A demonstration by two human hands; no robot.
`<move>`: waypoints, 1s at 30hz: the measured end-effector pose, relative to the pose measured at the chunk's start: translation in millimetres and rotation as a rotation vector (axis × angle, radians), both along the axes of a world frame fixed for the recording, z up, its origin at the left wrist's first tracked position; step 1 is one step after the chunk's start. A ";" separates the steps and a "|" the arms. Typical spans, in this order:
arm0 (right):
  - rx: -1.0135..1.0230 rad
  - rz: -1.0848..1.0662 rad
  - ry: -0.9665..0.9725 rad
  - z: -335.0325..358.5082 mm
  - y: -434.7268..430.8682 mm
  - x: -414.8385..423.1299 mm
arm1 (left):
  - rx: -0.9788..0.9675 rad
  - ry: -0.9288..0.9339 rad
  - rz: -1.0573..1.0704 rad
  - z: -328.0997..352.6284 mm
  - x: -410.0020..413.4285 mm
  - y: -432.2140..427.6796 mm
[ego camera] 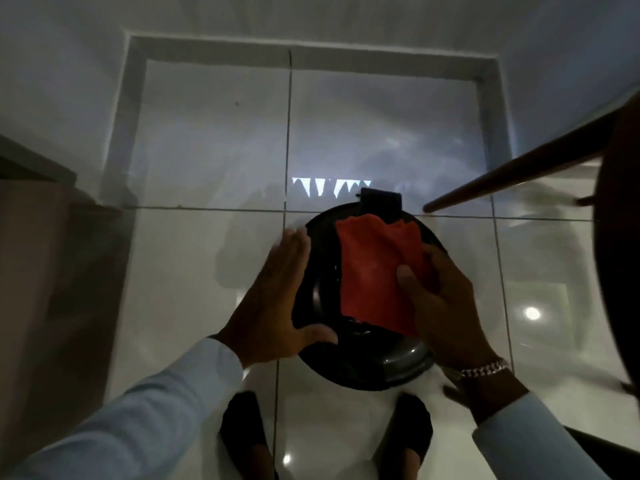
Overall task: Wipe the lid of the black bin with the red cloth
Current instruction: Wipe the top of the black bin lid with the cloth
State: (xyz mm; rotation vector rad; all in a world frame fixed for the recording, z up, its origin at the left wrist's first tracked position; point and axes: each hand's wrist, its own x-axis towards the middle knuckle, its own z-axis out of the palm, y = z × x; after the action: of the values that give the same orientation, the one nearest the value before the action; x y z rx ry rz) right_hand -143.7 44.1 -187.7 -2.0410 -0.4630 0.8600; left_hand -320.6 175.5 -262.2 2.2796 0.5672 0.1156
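A round black bin stands on the floor below me, and its glossy lid [322, 299] faces up. The red cloth [374, 268] lies spread over the middle and right of the lid. My right hand [440, 299] grips the cloth's right edge, thumb on top, and presses it on the lid. My left hand [277, 299] rests flat against the lid's left rim with fingers stretched out and the thumb on the near rim; it holds nothing. The hinge block [381, 199] sticks out at the lid's far side.
White glossy floor tiles [207, 150] surround the bin. A dark wooden leg [512, 171] slants in from the right, and a dark round edge [620, 271] fills the far right. A brown cabinet [41, 237] stands on the left. My two dark shoes [242, 431] are just below the bin.
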 end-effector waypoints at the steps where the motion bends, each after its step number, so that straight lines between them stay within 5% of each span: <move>1: -0.023 0.030 -0.027 -10.0 1.4 -3.6 | 0.039 0.032 -0.063 -10.4 -0.2 -1.3; 4: -0.184 0.194 -0.509 -31.9 2.5 -8.6 | 0.111 0.073 -0.135 -25.4 6.9 -1.5; 7: -0.060 0.363 -0.809 -49.7 1.3 -9.7 | 0.085 0.015 -0.133 -27.8 17.3 -0.7; 11: -0.071 0.699 -0.910 -80.2 7.3 -26.8 | 0.020 -0.035 -0.108 -33.8 20.9 1.4; 19: -0.081 0.583 -0.972 -93.9 12.5 -32.7 | 0.088 -0.001 -0.111 -46.6 17.0 5.3; 25: -0.053 0.793 -0.969 -93.4 -40.1 -17.9 | 0.163 0.036 -0.125 -49.2 14.7 7.5; 30: -0.243 0.421 -0.936 -93.7 -24.8 -12.5 | 0.236 0.039 -0.124 -52.9 15.7 6.0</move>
State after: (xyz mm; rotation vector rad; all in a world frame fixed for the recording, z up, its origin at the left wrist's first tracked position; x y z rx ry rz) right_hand -156.1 19.3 -281.4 -2.5438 -1.3847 0.1158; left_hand -304.9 181.6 -315.1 2.5448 0.4503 0.0801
